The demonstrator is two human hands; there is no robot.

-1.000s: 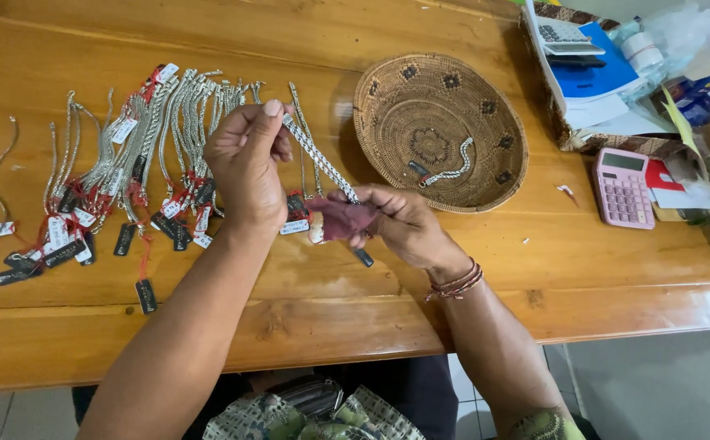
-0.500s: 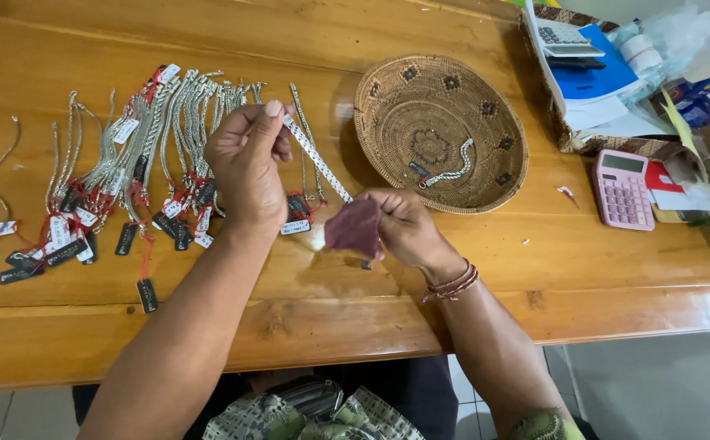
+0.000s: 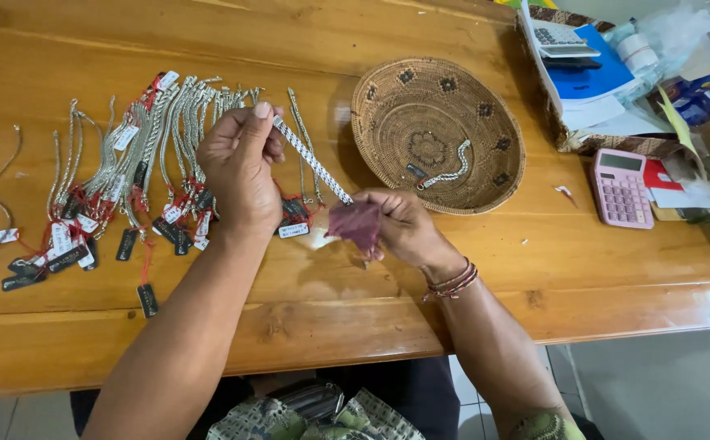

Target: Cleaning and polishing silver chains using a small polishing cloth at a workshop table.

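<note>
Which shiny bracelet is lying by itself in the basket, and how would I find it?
Find the round woven basket on the wooden table, right of the hands. One silver chain bracelet lies curved inside it. Unlike the tagged bracelets lined up at the left, it lies alone.

Glossy wooden tabletop [image 3: 469, 269], tagged silver chains [image 3: 139, 175] spread at left, round woven basket [image 3: 485, 183] mid-right, pink calculator [image 3: 621, 187] beside cluttered tray [image 3: 583, 143] of papers at right.

One woven basket [image 3: 388, 155] holding one silver bracelet [image 3: 446, 169], one pink calculator [image 3: 622, 187], two hands, way too many tagged bracelets [image 3: 151, 163] to count.
</note>
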